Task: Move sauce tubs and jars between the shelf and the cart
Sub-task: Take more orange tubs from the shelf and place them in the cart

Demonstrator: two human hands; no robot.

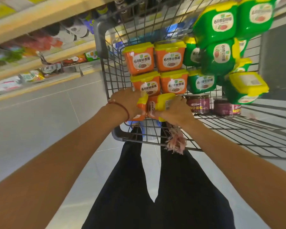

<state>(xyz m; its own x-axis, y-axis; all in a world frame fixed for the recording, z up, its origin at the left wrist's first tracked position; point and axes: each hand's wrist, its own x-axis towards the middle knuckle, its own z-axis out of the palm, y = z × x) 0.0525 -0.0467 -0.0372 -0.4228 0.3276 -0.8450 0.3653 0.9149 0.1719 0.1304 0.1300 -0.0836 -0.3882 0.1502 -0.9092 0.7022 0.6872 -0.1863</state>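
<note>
1. Head view: the left hand (126, 100) gripped the first orange tub (142, 104), its fingers curled round the tub's far side. The right hand (176, 111) gripped the second orange tub (163, 102), fingers wrapped over its yellow lid. The two held tubs touched each other.
2. Both tubs sat inside the cart (109, 80), at its near end, just beside four stacked orange tubs (170, 57). Green tubs (216, 25) were piled to the right, and two jars (197, 103) stood close by the right hand.
3. The shelf (40, 17) ran along the left, blurred and well apart from both hands.
4. Whether the pair was being set down or lifted out could not be told. Either way, the step seemed to call for keeping each tub level, holding the two pressed together so neither slipped, and keeping the wrists clear of the wire rim.
5. The likeliest slip looked like nudging the stacked tubs or knocking the jars.
</note>
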